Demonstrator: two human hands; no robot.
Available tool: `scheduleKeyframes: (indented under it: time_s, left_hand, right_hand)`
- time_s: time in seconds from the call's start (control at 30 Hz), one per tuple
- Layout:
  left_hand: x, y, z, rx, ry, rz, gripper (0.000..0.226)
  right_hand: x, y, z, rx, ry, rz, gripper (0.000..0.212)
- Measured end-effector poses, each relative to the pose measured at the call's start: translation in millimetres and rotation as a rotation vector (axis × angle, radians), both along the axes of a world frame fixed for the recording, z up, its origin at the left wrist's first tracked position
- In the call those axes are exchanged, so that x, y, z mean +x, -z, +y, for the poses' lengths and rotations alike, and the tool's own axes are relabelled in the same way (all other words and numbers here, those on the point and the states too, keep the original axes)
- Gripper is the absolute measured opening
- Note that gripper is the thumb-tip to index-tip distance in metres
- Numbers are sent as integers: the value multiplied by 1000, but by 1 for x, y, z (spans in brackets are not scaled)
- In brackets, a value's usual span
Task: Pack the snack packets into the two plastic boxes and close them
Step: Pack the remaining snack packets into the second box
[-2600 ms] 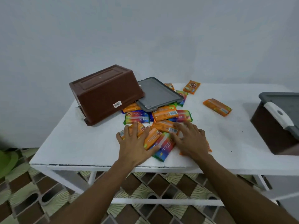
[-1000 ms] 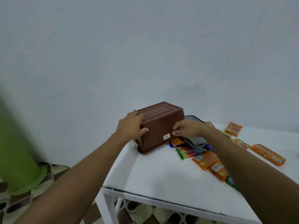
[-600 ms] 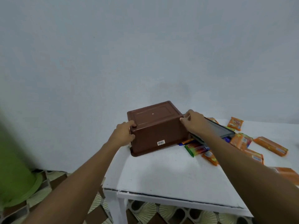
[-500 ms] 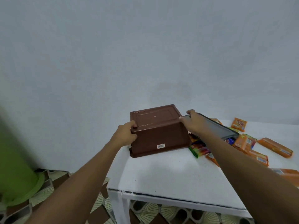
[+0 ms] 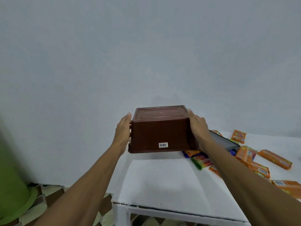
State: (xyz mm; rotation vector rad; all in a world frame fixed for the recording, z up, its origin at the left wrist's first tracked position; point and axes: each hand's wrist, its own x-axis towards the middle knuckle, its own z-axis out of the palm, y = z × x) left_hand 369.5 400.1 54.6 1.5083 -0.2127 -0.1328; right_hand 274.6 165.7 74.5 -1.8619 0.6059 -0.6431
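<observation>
The left hand (image 5: 122, 132) and right hand (image 5: 197, 128) press flat-fingered against the upturned brown box (image 5: 159, 132), holding it aloft. It likely needs righting next, beside the snack packets (image 5: 244, 154) at four o'clock.

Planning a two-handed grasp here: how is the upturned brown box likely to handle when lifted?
Probably stiff: the brown box keeps its shape squeezed between the left hand and right hand. Likely light for its size, since it is upturned, presumably empty, and held clear of the white table by flat palms alone. Its smooth, tapered walls could slip.
</observation>
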Motion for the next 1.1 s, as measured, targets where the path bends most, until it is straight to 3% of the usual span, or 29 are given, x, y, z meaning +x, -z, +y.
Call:
scheduleKeyframes:
  time_s: [0.07, 0.17, 0.23, 0.33, 0.43, 0.57, 0.7, 0.83, 1.0, 1.1]
  left_hand:
    - [-5, -2, 0, -15, 35, 33, 49]
    - [-8, -1, 1, 54, 112, 96, 72]
    - [-7, 1, 3, 89, 159, 141, 79]
    - [-5, 4, 7, -27, 159, 165, 72]
    - [-1, 1, 10, -140, 102, 196, 68]
    - [6, -4, 14, -198, 85, 214, 84]
    - [-1, 10, 16, -114, 73, 254, 72]
    - [-9, 25, 30, -118, 107, 407, 53]
    - [-13, 34, 41, -102, 199, 425, 20]
    - [-19, 34, 40, 9, 206, 393, 20]
  right_hand:
    - [-8, -1, -5, 57, 25, 55, 84]
    - [-19, -1, -7, 146, -1, 147, 99]
    - [-23, -1, -9, 168, 2, 154, 92]
    - [-30, -4, -6, 271, -8, 70, 75]
    - [-31, -2, -12, 360, -13, -24, 79]
    - [-35, 2, -14, 513, -47, -56, 88]
    - [-43, 14, -4, 583, -97, -45, 64]
    - [-48, 30, -4, 727, -189, -145, 60]
    - [-53, 45, -10, 689, -174, -9, 63]
    - [-58, 51, -11, 613, -161, 126, 59]
